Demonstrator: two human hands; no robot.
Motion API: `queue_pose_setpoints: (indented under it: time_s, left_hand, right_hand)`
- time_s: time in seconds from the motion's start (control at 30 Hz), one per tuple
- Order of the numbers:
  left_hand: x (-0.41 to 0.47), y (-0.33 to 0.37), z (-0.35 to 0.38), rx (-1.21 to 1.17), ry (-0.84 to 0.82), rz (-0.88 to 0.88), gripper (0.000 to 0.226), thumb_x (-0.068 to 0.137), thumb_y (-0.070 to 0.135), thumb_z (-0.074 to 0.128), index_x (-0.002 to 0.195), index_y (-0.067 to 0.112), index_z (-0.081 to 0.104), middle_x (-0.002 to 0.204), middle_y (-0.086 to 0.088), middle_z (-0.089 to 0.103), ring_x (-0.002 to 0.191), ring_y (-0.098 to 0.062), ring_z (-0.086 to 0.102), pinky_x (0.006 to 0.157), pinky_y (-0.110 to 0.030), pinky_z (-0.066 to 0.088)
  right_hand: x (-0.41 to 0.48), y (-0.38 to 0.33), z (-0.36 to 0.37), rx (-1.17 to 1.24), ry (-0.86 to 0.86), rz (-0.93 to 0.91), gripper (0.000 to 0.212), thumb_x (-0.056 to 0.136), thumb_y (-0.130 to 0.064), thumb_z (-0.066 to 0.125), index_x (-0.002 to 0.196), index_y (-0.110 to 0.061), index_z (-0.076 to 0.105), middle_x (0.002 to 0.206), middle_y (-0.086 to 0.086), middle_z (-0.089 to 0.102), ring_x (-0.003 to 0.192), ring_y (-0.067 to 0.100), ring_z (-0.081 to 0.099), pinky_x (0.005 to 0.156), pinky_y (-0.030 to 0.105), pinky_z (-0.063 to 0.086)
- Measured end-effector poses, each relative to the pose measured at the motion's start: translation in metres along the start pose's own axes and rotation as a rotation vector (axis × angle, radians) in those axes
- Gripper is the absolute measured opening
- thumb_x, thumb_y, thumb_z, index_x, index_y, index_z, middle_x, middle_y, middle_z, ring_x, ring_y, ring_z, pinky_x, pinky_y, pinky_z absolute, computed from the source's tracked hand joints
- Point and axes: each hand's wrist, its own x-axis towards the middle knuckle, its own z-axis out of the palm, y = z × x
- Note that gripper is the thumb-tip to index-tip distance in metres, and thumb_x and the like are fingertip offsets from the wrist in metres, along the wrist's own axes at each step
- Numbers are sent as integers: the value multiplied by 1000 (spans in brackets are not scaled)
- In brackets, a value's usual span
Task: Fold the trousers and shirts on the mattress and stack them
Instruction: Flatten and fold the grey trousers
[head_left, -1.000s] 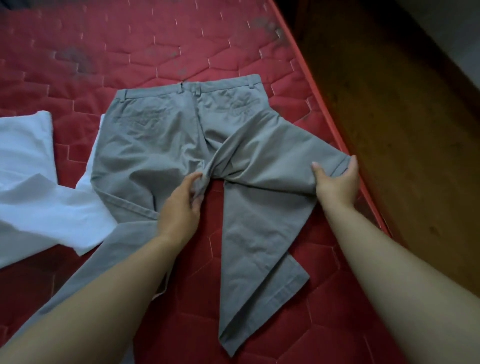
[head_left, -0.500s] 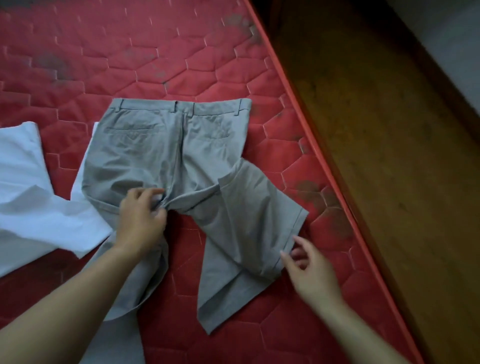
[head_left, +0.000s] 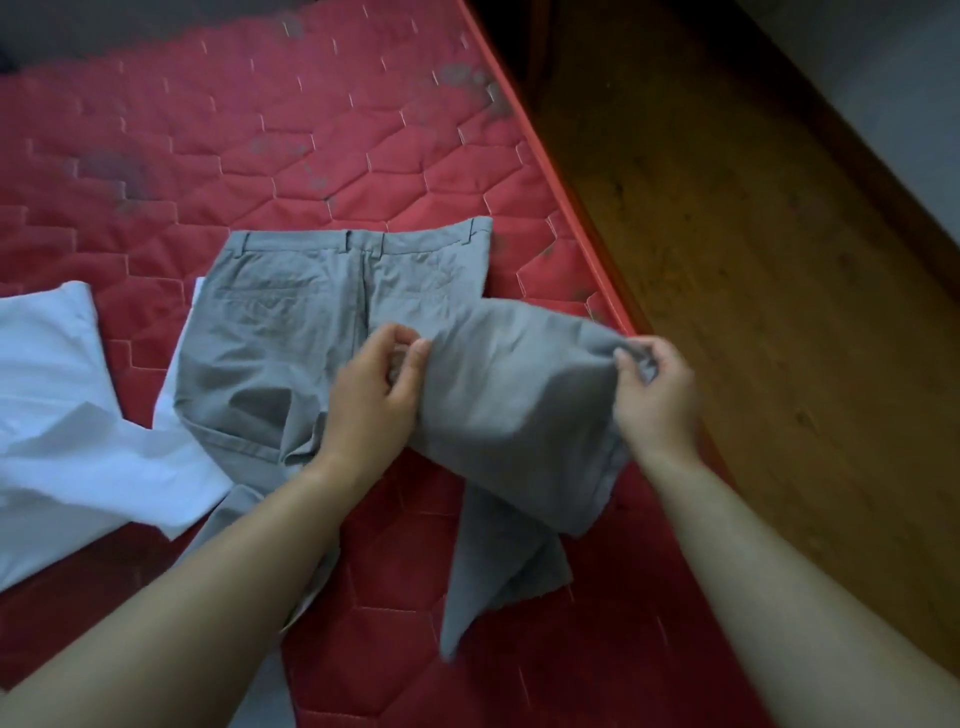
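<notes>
Grey cotton trousers (head_left: 291, 332) spread waistband-up on red quilted mattress (head_left: 218, 156), left hand (head_left: 371, 400) pinching crotch fabric, right hand (head_left: 657, 395) gripping folded leg's edge, white shirt (head_left: 67, 415) beside them

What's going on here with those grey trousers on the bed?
A person is partway through folding the grey trousers on a red quilted mattress. The left hand pinches the fabric near the crotch, while the right hand grips the bunched edge of one leg, held across toward the mattress's right edge. The other leg trails down toward the person. A white garment lies crumpled to the left, not yet folded. No finished stack is in view.
</notes>
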Motion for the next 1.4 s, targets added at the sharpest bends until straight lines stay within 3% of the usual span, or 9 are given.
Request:
queue_pose_setpoints:
  time_s: [0.2,0.43,0.6,0.77,0.9,1.0,1.17,1.3,1.4]
  left_hand:
    - [-42,26,-54,97,-104,-8,21,96,29,47,75,24,46,58,7,45,58,0,46,57,-18,35]
    - [-203,-38,-75,434,-734,-394,11,91,24,58,90,14,61,90,-6,61,89,-23,58,80,-34,42]
    - [-219,-52,-40,351,-519,-396,27,90,28,58,113,14,60,111,-4,59,103,-18,56,87,-29,41]
    - [-186,-35,23,124,-419,-365,33,89,39,58,117,22,58,111,8,57,97,-8,56,81,-23,43]
    - [-172,-19,53,173,-551,-286,20,89,30,61,107,22,64,97,5,66,83,-10,60,76,-26,48]
    - [-175,-8,46,92,-495,-227,6,91,24,58,91,26,64,85,10,65,73,-7,58,64,-20,45]
    - [-197,29,25,-62,-632,-120,9,90,17,61,86,25,63,75,13,61,69,-5,59,62,-16,45]
    - [-238,32,17,93,-901,39,9,88,13,62,88,21,66,78,9,62,72,-9,58,69,-28,46]
    - [-269,18,16,211,-1043,17,11,87,18,62,96,22,67,90,5,63,83,-14,61,76,-26,47]
  right_hand:
    - [-45,-61,-90,126,20,-359,12,86,-23,62,91,-33,60,87,-16,60,85,-3,57,76,10,42]
    - [-196,56,-112,-339,-887,-35,33,72,-22,79,103,-19,67,102,-4,61,100,14,59,84,14,38]
    - [-156,85,-79,-224,-358,85,32,80,-32,71,106,-17,63,107,2,59,100,13,54,82,17,34]
    - [-103,64,-8,-53,-270,188,53,77,-48,69,117,-16,55,106,-7,52,95,7,49,78,20,37]
    - [-82,49,17,88,-185,405,38,79,-26,72,110,-9,57,100,-2,64,87,12,61,69,20,48]
    - [-95,31,-20,147,-64,299,21,81,-19,70,97,-19,57,83,-15,62,70,-2,60,54,6,44]
    - [-197,21,-130,228,151,211,26,77,-22,75,92,-26,53,86,-14,65,78,-7,64,67,8,48]
    - [-306,54,-177,83,171,607,32,71,-23,80,98,-16,64,95,-5,66,92,11,63,76,22,45]
    - [-372,88,-189,363,160,1114,33,75,-21,77,103,-10,64,102,3,67,86,19,65,72,32,51]
